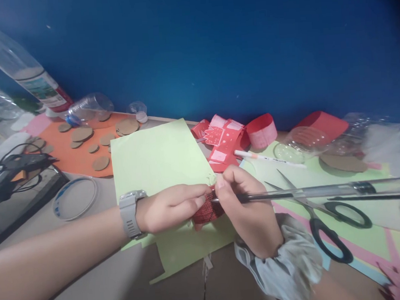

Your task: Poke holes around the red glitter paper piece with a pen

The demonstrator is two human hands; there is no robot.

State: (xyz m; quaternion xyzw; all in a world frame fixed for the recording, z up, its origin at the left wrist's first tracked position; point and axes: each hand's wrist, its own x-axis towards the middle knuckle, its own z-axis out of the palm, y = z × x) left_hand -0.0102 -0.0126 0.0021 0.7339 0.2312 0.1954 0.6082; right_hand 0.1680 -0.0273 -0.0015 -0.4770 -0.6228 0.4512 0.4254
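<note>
I am making out no brand: the tall bottle (41,88) is standing to the left by the far edge of the table (225,276), showing a picture label whose wording is too blurred for me to read, and the white marker (272,158) is bearing dark print that I am not managing to decipher. My left hand (173,207), its wrist wearing a grey watch (132,214), is reaching in from the left with its fingers stretching over a small red-and-black patterned piece (203,211); I cannot tell whether it is gripping the piece or only pressing on it. My right hand (250,210) is pinching a pen (309,191) between thumb and fingers, the tip touching or just beside the piece, the shaft pointing right. The piece is sitting above a light-green sheet (152,158), midway between the hands. The far edge is running along a blue panel (192,45), with red paper shapes (225,141) lying near it. Open scissors (328,214) are crowding my right side, while brown tabletop is leaving room below the left forearm.
</note>
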